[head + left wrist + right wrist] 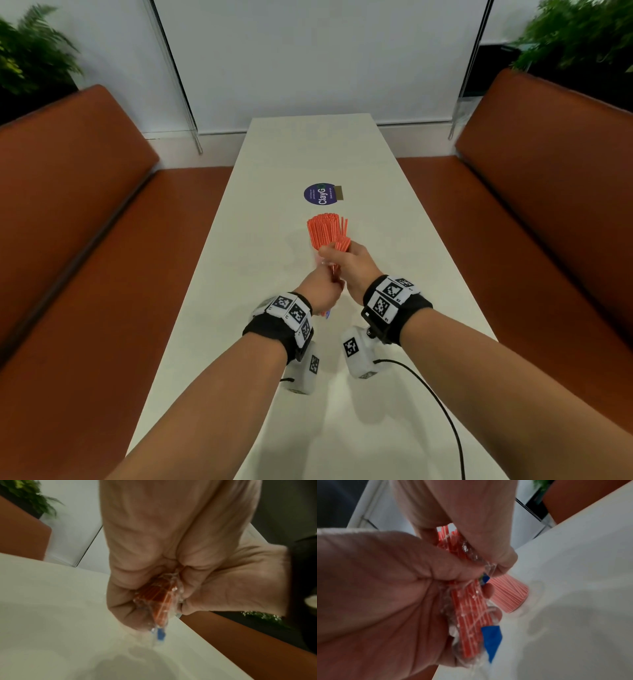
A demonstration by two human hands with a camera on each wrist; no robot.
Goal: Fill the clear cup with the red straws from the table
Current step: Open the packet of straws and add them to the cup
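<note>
Flanking the white table (281, 164), two brown benches (85, 205) face a white wall (308, 51).

Long white surface (394, 219) runs away from the camera, a round purple sticker (319, 194) reading "ClayG" mid-way along it, small tan tab (337, 192) touching the sticker's right edge. Rust-brown upholstered bench each side: left bench (78, 192), right bench (534, 171). Green fern-like plant behind each backrest: left plant (30, 58), right plant (582, 37). Pale wall panels (308, 58) at the far end. Black cable (442, 407) trails over the near right part of the surface
</note>
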